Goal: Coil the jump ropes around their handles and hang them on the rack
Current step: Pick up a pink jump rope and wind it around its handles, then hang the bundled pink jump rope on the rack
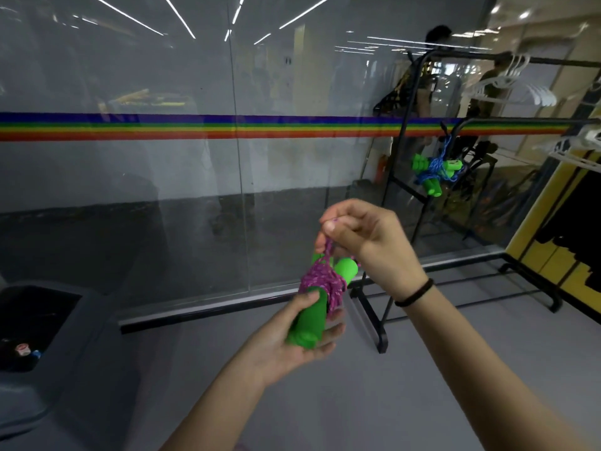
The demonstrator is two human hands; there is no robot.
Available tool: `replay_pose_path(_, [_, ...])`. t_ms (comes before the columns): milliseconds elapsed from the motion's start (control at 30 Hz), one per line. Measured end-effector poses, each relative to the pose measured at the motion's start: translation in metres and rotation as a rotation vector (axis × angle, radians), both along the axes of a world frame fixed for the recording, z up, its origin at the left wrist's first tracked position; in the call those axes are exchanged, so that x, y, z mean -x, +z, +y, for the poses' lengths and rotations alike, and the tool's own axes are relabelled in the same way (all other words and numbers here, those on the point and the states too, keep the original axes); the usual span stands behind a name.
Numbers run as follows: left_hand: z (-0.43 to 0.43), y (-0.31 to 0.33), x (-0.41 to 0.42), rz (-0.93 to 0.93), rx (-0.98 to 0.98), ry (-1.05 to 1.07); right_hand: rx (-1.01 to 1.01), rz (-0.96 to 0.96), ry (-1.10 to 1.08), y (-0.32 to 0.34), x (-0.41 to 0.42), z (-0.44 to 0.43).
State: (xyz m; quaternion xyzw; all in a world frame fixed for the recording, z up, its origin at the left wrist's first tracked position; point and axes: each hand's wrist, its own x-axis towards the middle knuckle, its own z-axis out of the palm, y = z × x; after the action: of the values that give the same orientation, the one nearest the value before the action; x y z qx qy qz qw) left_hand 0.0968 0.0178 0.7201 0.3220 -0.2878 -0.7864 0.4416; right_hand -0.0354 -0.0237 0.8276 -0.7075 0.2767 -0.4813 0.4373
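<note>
Left hand (pixel 302 340) grips the light green handles (pixel 309 323) — right hand (pixel 364 242) pinches the soft purple rope (pixel 320 281), limp, best held by its loop.

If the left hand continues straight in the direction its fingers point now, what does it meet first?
The left hand points up and right. Probably it meets the right hand first, directly above the purple rope coil. Depth is unclear; the black rack lies farther.

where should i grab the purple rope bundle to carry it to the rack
Grip the bare lower ends of the green handles from below, as the left hand does. The purple rope coils around their middle, and the right hand pinches its loose end above.
</note>
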Motion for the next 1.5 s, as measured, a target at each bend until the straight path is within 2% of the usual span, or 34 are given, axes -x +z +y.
replay_pose_path(67, [-0.006,0.004,0.007,-0.323,0.094,0.050,-0.024,0.046,-0.032,-0.011,-0.007,0.000])
replay_pose_path(100, [-0.010,0.004,0.010,-0.429,0.129,0.069,-0.039,0.063,-0.039,-0.016,-0.008,0.001])
replay_pose_path(167, [-0.016,0.002,0.019,-0.518,0.154,0.087,-0.062,0.071,-0.037,-0.024,-0.008,0.002])
replay_pose_path(267, [-0.022,-0.002,0.030,-0.504,0.141,0.134,-0.063,0.028,-0.065,-0.027,-0.006,0.001])
replay_pose_path(433, [-0.020,-0.007,0.026,-0.197,0.132,0.024,-0.147,-0.275,-0.159,-0.022,0.016,-0.010])
replay_pose_path(533, [-0.017,-0.011,0.020,-0.185,0.163,-0.036,-0.154,-0.355,-0.169,-0.018,0.033,-0.014])
replay_pose_path(667, [-0.019,-0.025,0.023,-0.144,0.113,-0.103,-0.136,-0.154,-0.161,-0.029,0.040,-0.021])
replay_pose_path(733, [-0.031,-0.028,0.021,-0.212,0.117,-0.108,-0.153,-0.077,-0.144,-0.037,0.043,-0.029])
replay_pose_path(900, [-0.093,-0.015,0.020,-0.716,0.332,-0.046,-0.045,0.137,-0.248,-0.053,0.050,-0.066])
replay_pose_path(967, [-0.123,-0.004,0.023,-0.813,0.429,0.057,-0.037,0.171,-0.287,-0.059,0.055,-0.089])
replay_pose_path(1100, [-0.187,0.016,0.044,-0.728,0.640,0.083,0.019,0.210,-0.373,-0.070,0.071,-0.145])
replay_pose_path(1333, [-0.326,0.026,0.106,-0.676,0.736,0.211,0.082,0.212,-0.406,-0.065,0.126,-0.280])
replay_pose_path(1500, [-0.433,0.043,0.145,-0.663,0.788,0.267,-0.041,0.229,-0.318,-0.048,0.170,-0.388])
